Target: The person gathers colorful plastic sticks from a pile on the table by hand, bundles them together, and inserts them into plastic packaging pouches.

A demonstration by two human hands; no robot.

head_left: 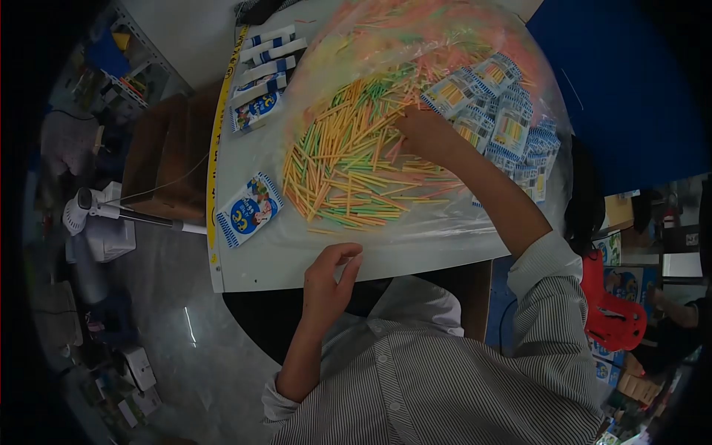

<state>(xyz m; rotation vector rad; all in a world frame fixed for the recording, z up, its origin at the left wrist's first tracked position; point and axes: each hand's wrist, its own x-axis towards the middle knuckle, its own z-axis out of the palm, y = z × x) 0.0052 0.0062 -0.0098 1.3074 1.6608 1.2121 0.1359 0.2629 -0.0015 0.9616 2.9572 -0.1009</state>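
Note:
My right hand (426, 135) reaches into a big heap of thin coloured sticks (348, 148), yellow, green, orange and pink. Its fingers are bent around some sticks at the heap's right side, and the fingertips are partly hidden. The heap lies in a large clear plastic bag (460, 233) spread over the table. Just right of that hand, several filled clear packets with blue print (512, 122) are piled on the sticks. My left hand (330, 280) hovers by the table's near edge, fingers loosely curled, thumb apart, with nothing visible in it.
One blue-and-white packet (250, 210) lies on the left of the white table (297, 263). Behind it, several more packets (259, 81) sit in an overlapping row. A cardboard box (167, 148) stands left, a red chair (612, 311) right, near another person's arm (675, 310).

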